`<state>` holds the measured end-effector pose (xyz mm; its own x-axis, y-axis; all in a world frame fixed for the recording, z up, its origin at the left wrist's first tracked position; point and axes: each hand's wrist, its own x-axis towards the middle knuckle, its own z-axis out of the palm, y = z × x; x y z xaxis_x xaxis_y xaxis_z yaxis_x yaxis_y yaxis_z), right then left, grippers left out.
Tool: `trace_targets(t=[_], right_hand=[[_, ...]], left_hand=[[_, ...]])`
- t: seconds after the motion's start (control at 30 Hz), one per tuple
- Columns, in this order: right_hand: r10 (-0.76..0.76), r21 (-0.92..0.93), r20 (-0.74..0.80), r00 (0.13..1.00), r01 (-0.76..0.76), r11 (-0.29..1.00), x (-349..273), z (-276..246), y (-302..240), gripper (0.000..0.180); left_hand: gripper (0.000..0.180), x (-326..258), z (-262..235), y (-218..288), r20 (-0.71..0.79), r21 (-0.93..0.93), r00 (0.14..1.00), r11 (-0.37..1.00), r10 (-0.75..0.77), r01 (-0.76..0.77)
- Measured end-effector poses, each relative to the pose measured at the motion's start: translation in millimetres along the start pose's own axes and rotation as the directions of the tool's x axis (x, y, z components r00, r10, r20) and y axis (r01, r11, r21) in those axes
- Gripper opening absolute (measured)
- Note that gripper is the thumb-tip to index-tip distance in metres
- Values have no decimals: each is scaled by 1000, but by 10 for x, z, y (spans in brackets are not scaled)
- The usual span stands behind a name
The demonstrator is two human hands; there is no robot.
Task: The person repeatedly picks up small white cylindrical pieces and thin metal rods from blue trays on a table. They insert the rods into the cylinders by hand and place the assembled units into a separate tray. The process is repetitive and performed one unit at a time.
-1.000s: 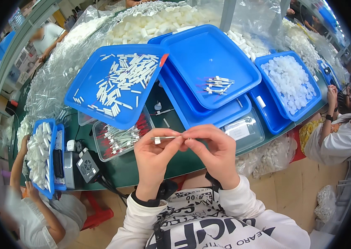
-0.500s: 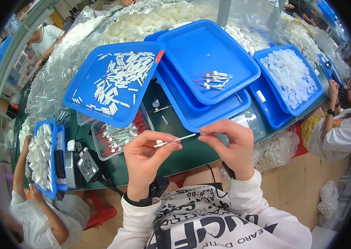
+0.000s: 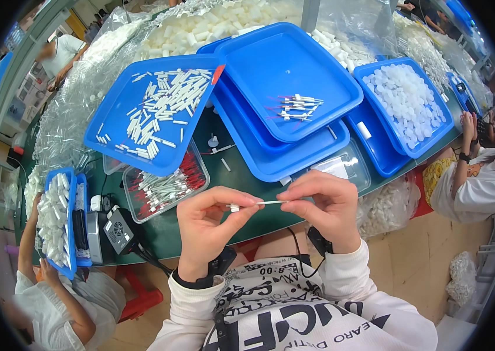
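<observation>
Over the near edge of the table, a thin white rod [image 3: 272,202] with a small white block at its left end is pinched at both ends. My left hand [image 3: 209,222] grips the left end between thumb and forefinger, next to the block. Thumb and fingertips of my right hand [image 3: 329,210] close on the other end; they hide its tip. Beyond my left hand stands a clear plastic box [image 3: 142,217] of similar white rods with red wires. Several such wired rods [image 3: 299,108] lie in the upper blue tray [image 3: 282,64] ahead.
A blue tray [image 3: 110,117] of short white tubes lies at the left, another [image 3: 370,76] of translucent white discs at the right. A black-and-grey device [image 3: 120,231] with cables sits left of my left hand. One co-worker [image 3: 63,304] sits at the left, another [image 3: 470,175] at the right.
My right fingertips have moved left and closed on the rod's free end. The red wire that showed at my left hand is no longer plainly visible. The view has shifted slightly.
</observation>
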<state>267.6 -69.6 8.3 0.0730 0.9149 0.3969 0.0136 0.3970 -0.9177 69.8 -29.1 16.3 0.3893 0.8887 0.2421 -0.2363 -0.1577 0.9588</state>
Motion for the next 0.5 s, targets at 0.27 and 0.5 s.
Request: trace_targets(t=[0.27, 0.5], right_hand=[[-67, -444, 82, 994, 97, 891, 10, 10, -35, 18], [-84, -464, -5, 996, 73, 883, -50, 21, 26, 18]], left_hand=[[18, 39, 103, -16, 23, 282, 1000, 959, 12, -18], [14, -12, 67, -49, -44, 180, 994, 978, -104, 110]])
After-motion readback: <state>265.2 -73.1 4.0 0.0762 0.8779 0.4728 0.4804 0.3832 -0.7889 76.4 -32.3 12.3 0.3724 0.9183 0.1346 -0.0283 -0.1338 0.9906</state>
